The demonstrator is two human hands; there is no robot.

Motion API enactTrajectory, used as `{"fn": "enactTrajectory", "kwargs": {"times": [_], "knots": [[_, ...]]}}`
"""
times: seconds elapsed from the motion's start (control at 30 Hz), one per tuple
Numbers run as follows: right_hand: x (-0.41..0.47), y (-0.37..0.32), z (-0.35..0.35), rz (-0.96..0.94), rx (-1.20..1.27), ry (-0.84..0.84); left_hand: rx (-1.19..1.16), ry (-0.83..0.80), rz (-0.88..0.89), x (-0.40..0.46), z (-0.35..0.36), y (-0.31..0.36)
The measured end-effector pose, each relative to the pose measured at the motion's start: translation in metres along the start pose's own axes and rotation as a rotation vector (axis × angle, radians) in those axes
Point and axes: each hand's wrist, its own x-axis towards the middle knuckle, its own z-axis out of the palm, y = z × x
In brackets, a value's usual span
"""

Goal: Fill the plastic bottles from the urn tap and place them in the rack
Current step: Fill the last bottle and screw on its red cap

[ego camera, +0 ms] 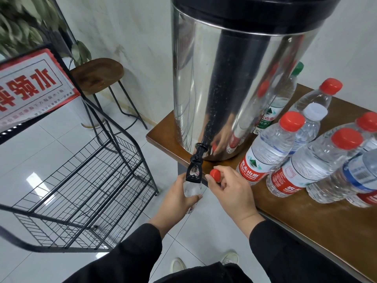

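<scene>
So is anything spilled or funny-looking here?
No spill shows. The only loose piece is the red cap, pinched in the right hand while the left hand holds the open bottle under the tap.

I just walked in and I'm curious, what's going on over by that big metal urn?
A person is filling a plastic bottle, gripped in the left hand under the urn tap. The right hand pinches its red cap. More capped bottles stand on the wooden table beside the urn. The wire rack on the left holds no bottles in view.
</scene>
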Motion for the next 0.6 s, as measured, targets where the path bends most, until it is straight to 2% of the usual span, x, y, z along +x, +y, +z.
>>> {"fn": "enactTrajectory", "kwargs": {"times": [0.6], "knots": [[0.0004, 0.0010, 0.0002, -0.006, 0.004, -0.004, 0.015, -0.006, -0.012, 0.0000, 0.0003, -0.0016]]}}
